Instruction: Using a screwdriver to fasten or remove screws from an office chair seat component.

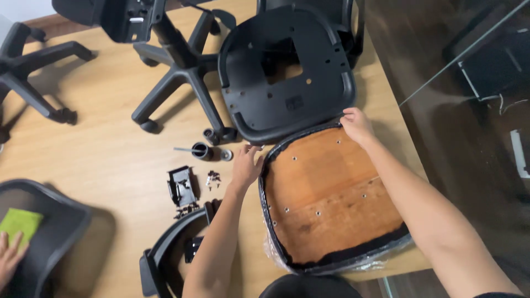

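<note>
Nearest the camera, a seat cushion [331,198] lies upside down on the wooden floor [99,160], its brown plywood underside up, edged with black fabric and loose clear plastic wrap along the near rim. The left hand [245,165] rests at the cushion's far left corner, fingers spread and flat, gripping nothing that can be made out. The right hand [358,126] has its fingers curled over the far edge of the cushion, just where a black plastic seat pan [287,83] overlaps it. Left of the left hand sit a small black cylinder [201,150], a black metal bracket [182,186] and a cluster of screws [213,177]. A five-legged chair base [182,72] stands beyond them. At the lower left corner, another person's hand [8,256] touches a green cloth [20,223] on a dark chair part [52,232].
</note>
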